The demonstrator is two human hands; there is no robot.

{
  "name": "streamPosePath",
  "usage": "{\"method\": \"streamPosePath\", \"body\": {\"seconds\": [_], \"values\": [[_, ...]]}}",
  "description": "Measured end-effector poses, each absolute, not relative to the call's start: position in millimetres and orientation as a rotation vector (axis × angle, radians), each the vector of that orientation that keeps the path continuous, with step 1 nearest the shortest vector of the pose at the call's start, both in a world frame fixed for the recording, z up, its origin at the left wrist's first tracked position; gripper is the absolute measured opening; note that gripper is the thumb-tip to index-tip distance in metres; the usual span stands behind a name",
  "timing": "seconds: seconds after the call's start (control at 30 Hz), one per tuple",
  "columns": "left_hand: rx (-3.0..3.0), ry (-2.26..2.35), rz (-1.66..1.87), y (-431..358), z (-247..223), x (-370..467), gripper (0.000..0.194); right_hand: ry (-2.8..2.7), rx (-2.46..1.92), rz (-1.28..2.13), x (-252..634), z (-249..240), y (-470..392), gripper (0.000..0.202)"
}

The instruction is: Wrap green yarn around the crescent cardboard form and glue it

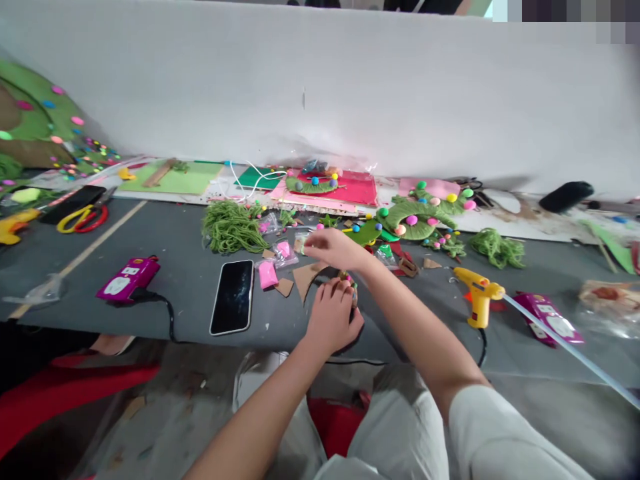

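Observation:
My left hand [333, 310] rests at the table's front edge, its fingers curled over a small object [354, 293] with bits of colour; most of that object is hidden. Beyond it, my right hand [335, 247] stretches to the left, fingers extended and tips beside a small clear packet [300, 243]. Whether they touch the packet, I cannot tell. A curved cardboard piece [306, 279] lies between the two hands. Just left are a pink packet [267, 274], a cardboard scrap [285, 287] and a bag with pink contents [284, 250].
A phone [233, 297] and green yarn [230, 228] lie left. A yellow glue gun [479, 293] with its glue stick and a purple power socket [547, 319] sit right. Yarn-wrapped shapes with pompoms [417, 221] lie behind. Scissors [83, 219] and another purple socket [129, 279] are far left.

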State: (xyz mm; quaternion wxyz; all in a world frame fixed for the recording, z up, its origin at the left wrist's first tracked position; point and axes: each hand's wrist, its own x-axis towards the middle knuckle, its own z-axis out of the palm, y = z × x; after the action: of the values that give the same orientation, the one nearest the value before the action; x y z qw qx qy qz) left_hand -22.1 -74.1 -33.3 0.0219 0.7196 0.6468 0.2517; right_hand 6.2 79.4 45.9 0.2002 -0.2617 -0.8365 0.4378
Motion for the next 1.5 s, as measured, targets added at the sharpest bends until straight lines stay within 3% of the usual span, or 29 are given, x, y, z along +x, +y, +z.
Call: {"method": "streamPosePath", "body": {"seconds": [0.1,0.23,0.33,0.53,0.77,0.97,1.1,1.5], "values": [[2.232,1.985,0.794,-73.2,-31.9,-22.7,0.038,-2.085,-1.096,1.171,88.2,14.9,68.1,0.032],[2.231,1.974,0.802,-72.4,-31.8,-22.9,0.033,-1.743,-1.308,1.174,132.9,-10.0,79.1,0.034],[2.235,1.975,0.796,-71.8,-31.5,-22.7,0.031,-1.650,-1.277,1.343,125.6,-10.4,100.8,0.052],[2.250,1.994,0.786,-72.1,-29.7,-21.7,0.029,-1.594,-1.221,1.420,96.3,3.0,108.5,0.036],[2.265,1.993,0.784,-72.3,-29.5,-20.9,0.030,-1.855,-1.124,1.335,66.3,6.3,75.8,0.050],[2.268,1.979,0.791,-73.1,-28.7,-20.9,0.028,-2.040,-1.489,0.970,87.8,20.0,140.8,0.028],[2.250,2.000,0.815,-73.1,-28.7,-20.4,0.026,-2.237,-1.650,0.704,99.8,30.7,190.2,0.036],[2.232,1.990,0.845,-73.2,-30.4,-21.6,0.028,-2.817,-1.552,0.064,75.0,40.2,244.8,0.036]]}}
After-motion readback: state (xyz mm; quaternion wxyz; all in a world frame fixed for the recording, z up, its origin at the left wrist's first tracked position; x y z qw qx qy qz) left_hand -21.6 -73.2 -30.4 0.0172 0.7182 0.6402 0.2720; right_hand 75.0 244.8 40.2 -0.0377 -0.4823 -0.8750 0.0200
